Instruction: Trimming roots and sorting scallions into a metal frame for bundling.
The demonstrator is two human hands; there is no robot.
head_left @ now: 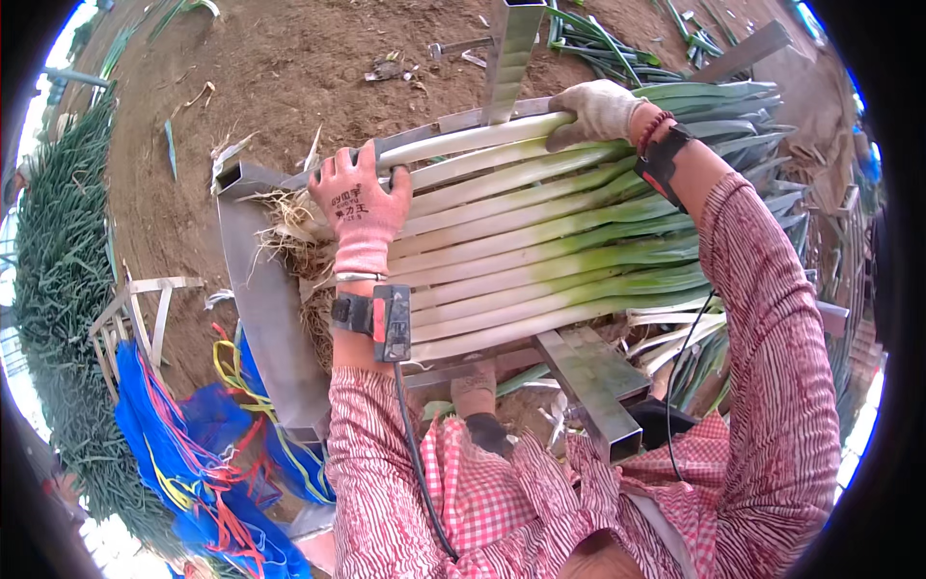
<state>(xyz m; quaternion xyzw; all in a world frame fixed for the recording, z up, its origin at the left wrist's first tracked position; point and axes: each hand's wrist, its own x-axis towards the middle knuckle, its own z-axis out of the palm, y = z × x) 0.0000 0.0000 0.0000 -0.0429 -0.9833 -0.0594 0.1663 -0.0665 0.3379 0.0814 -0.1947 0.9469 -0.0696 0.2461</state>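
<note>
At upper centre, our right hand point(598, 113) clamps the top leek point(473, 137), likely stiff but slick; our left hand point(362, 198), grip unclear, covers its sturdier pale end.

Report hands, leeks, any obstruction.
Left hand on far leek near roots; right hand grips it nearer leaves. Leeks side by side. Metal post beyond, between hands.

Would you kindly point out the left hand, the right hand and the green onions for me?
Left hand point(362, 198), head view: on its pink-gloved back.
Right hand point(598, 110), head view: on its pale-gloved back.
Green onions point(540, 234), head view: on the stalks, near the middle of the row.
</note>
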